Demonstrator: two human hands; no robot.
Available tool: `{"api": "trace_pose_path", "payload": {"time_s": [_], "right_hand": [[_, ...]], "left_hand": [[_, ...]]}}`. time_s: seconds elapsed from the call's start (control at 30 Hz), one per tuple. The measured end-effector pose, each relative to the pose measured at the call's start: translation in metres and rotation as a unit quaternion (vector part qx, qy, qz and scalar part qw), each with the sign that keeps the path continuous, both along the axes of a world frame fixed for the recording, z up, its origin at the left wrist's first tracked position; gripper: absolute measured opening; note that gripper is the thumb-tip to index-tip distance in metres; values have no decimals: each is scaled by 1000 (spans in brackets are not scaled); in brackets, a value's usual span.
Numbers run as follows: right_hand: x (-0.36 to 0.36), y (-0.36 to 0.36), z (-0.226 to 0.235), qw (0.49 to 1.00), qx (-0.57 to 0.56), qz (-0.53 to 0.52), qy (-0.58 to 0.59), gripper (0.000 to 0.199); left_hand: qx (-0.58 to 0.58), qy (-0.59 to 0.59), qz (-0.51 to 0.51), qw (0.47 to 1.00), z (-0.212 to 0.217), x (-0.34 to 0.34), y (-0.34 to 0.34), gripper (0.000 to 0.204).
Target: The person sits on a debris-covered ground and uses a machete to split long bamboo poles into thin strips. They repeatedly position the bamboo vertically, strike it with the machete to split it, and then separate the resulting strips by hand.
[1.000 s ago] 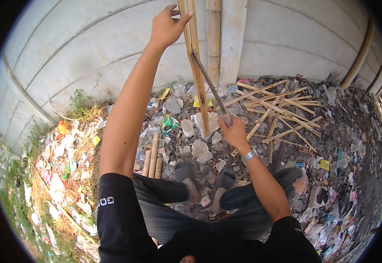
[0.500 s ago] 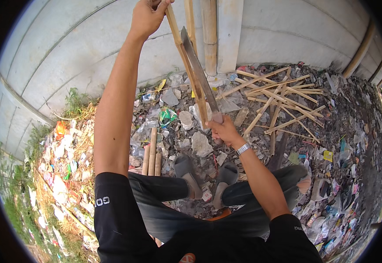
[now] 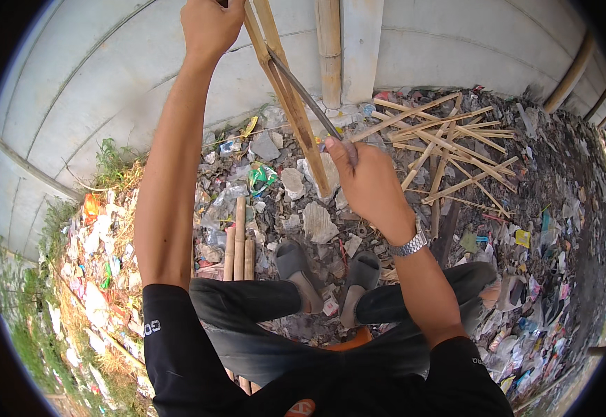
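Observation:
My left hand (image 3: 212,28) is closed around the upper part of a split bamboo piece (image 3: 305,142), at the top edge of the view. The piece slants down to the right, its lower end by pale rubble chunks (image 3: 319,222). Its upper part is parted into two strips, while the lower part looks joined. My right hand (image 3: 374,186) grips the handle of a long-bladed knife (image 3: 308,97), thumb along the handle. The blade, seen nearly edge-on, points up and left, with its tip in the gap between the strips.
A loose pile of split bamboo strips (image 3: 449,146) lies ahead to the right. Short bamboo lengths (image 3: 239,233) rest left of my sandalled feet (image 3: 296,263). A concrete wall (image 3: 449,52) with an upright bamboo pole (image 3: 328,52) stands ahead. Litter and rubble cover the ground.
My right hand has risen and turned, bringing the blade from broad side to nearly edge-on. The left hand has shifted left, and the bamboo leans further that way with its strips spread.

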State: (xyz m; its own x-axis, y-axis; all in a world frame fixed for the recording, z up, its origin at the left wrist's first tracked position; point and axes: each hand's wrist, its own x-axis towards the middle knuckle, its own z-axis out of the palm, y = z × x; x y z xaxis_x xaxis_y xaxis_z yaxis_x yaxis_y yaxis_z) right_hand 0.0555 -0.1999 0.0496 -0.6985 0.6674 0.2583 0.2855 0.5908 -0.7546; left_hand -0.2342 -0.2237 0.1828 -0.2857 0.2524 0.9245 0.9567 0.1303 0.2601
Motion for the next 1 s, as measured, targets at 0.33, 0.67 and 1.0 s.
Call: {"api": "trace_pose_path", "payload": {"time_s": [0.33,0.67,1.0], "right_hand": [[-42,19,24,998,53,4,32,65],[-44,56,-133,999,-51,-5,-2,65],[-54,60,-170,974,-225,1,4,21]], "left_hand": [[48,-23,-133,990,-4,61,9,38],[-5,-59,-121,991,10,59,18,36],[12,-41,-226,973,-7,36,35,36]]}}
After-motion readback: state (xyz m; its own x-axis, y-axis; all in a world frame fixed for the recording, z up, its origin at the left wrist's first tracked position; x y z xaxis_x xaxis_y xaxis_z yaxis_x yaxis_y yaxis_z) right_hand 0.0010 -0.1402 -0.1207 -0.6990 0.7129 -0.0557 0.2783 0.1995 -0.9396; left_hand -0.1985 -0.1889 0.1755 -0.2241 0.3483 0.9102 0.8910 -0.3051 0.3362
